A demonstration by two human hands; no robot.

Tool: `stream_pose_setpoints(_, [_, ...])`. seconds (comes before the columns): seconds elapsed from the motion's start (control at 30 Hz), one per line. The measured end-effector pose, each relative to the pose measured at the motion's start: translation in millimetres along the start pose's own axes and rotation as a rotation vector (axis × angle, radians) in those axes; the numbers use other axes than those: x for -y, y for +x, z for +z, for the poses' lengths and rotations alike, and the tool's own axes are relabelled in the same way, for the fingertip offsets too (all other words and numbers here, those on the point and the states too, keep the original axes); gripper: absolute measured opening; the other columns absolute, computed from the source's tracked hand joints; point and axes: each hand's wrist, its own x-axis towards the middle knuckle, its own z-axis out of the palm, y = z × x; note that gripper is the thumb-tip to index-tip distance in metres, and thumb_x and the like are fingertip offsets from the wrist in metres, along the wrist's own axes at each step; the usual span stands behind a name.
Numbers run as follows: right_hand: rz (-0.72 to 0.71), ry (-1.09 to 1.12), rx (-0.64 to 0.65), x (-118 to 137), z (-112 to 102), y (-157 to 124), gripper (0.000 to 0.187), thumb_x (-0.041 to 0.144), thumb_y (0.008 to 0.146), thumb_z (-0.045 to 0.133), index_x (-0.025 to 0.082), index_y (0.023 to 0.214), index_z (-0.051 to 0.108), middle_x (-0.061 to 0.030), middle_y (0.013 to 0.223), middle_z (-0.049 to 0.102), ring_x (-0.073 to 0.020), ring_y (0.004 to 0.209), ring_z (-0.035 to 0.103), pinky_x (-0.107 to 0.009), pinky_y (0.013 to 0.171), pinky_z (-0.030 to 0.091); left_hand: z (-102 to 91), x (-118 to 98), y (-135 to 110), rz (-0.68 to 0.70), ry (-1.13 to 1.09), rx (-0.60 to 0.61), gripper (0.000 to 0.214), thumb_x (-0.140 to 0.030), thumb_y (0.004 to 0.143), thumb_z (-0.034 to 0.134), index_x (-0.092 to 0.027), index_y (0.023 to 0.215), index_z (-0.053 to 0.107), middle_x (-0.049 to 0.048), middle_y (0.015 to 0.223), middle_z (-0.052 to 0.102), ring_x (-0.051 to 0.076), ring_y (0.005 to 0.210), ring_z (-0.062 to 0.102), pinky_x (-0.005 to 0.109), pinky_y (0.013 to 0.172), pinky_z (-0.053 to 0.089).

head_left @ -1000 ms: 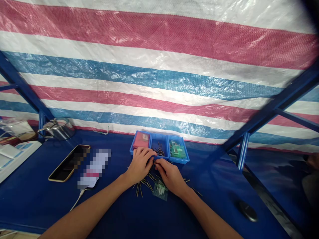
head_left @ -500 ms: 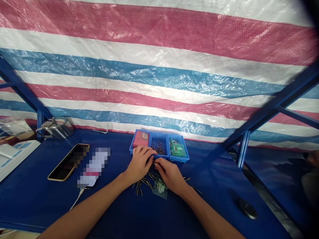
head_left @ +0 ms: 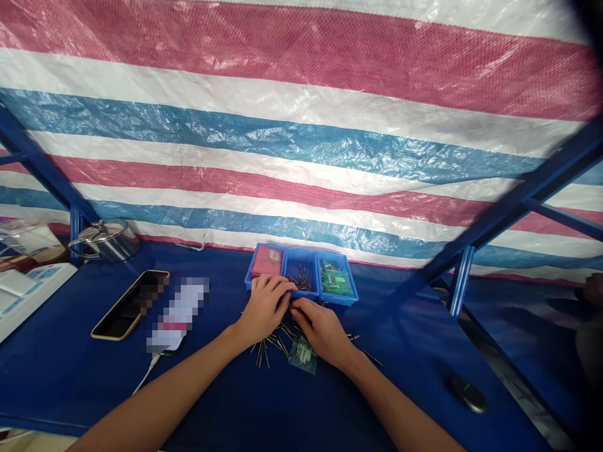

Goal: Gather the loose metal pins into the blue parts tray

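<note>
My left hand [head_left: 264, 307] and my right hand [head_left: 319, 329] meet fingertip to fingertip over a scatter of thin dark metal pins [head_left: 271, 344] on the blue table. Both hands have their fingers curled and pinched together around something small that I cannot make out. A small clear bag [head_left: 303, 355] lies under my right wrist. Just beyond the hands stand three blue bins [head_left: 301, 295]: the left one holds a red packet [head_left: 266, 261], the middle one holds pins, the right one holds green parts [head_left: 333, 280].
A phone [head_left: 130, 304] and a blurred white item with a cable [head_left: 178, 315] lie at the left. A steel pot with lid [head_left: 107, 240] and a white device [head_left: 26, 289] sit far left. A black mouse [head_left: 466, 394] rests at the right near blue frame posts [head_left: 459, 280].
The view has drifted slightly; both hands stay together over the pins with only small finger movements.
</note>
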Motion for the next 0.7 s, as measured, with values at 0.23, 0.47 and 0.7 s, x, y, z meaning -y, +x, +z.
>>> stream_pose_setpoints(0.23, [-0.002,-0.013,0.008,0.8,-0.1,-0.7,0.016,0.029,0.112,0.047,0.026,0.109,0.062,-0.0044,0.105,0.073,-0.0212,0.088,0.073,-0.03,0.075,0.052,-0.4,-0.8,-0.3,0.001,0.0,0.001,0.025,-0.019,0.109,0.048,-0.028,0.122,0.067,0.0052,0.125,0.069,0.026,0.117,0.056,0.044,0.097,0.041])
stream_pose_setpoints(0.47, [-0.003,-0.012,0.023,-0.4,0.3,-0.6,0.016,0.029,0.113,0.046,0.026,0.109,0.061,-0.0042,0.105,0.072,-0.0209,0.089,0.072,-0.031,0.076,0.052,0.7,0.2,-0.5,0.004,-0.006,0.001,0.024,-0.019,0.109,0.048,-0.028,0.122,0.066,0.0051,0.125,0.069,0.026,0.117,0.055,0.045,0.097,0.041])
stream_pose_setpoints(0.7, [-0.002,-0.012,0.018,-0.6,1.2,-0.4,0.015,0.029,0.112,0.047,0.026,0.109,0.061,-0.0042,0.105,0.073,-0.021,0.088,0.072,-0.031,0.075,0.052,0.4,0.3,-0.5,0.002,-0.01,0.005,0.025,-0.02,0.109,0.047,-0.028,0.123,0.066,0.0054,0.125,0.069,0.027,0.117,0.055,0.045,0.096,0.041])
